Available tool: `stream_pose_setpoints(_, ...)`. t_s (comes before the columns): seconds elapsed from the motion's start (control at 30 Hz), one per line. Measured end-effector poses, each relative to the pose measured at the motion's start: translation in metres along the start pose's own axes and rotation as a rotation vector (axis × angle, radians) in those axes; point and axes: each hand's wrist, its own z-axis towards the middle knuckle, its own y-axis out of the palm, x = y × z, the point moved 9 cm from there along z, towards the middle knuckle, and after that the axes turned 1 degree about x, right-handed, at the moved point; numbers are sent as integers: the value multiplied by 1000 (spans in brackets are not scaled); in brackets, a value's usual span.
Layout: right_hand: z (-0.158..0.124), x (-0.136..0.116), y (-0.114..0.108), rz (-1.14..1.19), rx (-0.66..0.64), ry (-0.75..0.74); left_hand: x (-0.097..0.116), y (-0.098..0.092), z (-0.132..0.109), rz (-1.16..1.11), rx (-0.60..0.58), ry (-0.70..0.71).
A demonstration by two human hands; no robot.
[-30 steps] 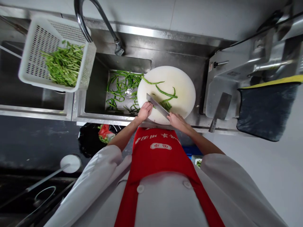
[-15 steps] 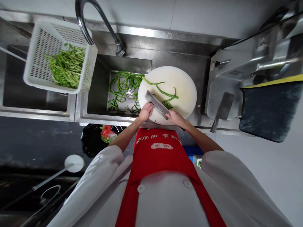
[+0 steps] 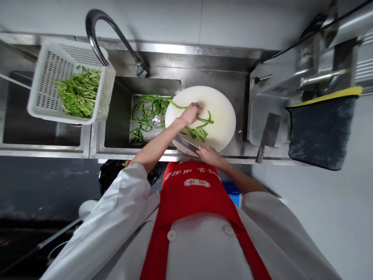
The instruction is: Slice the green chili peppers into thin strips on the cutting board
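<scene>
My right hand (image 3: 209, 156) is closed around the handle of a cleaver (image 3: 188, 146), its blade lying low near the front edge of the round white cutting board (image 3: 223, 103). Over the middle of the board, my left hand (image 3: 190, 114) reaches down with curled fingers onto a long green pepper (image 3: 177, 105); the fingertips are slightly blurred and partly hidden. Another long green pepper (image 3: 207, 120) lies just right of that hand. Between the left hand and the blade rests a small pile of cut pepper pieces (image 3: 198, 133).
Several whole green peppers (image 3: 145, 112) lie in the sink (image 3: 118, 112) left of the board. A white perforated basket (image 3: 43, 83) holds cut green pieces, beneath a curved faucet (image 3: 116, 29). At right are a second cleaver (image 3: 271, 130) and a dark cloth (image 3: 319, 128).
My left hand has left the blade and moved up across the board to the peppers. The cleaver in my right hand has shifted toward the board's front edge, uncovering the cut pieces.
</scene>
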Motion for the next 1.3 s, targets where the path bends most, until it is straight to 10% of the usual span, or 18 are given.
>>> stream_pose_setpoints(0.17, 9, -5, 5, 79, 39, 14, -5, 63, 10, 143, -378, 49)
stream_pose_setpoints(0.43, -9, 64, -3, 105, 125, 223, 13, -54, -87, 66, 163, 68)
stream_pose_setpoints(0.67, -19, 69, 5, -7, 152, 285, 11, 27, -182, 90, 167, -84)
stream_pose_setpoints(1.3, -10, 34, 4, -199, 64, 173, 12, 59, -187, 14, 226, -160)
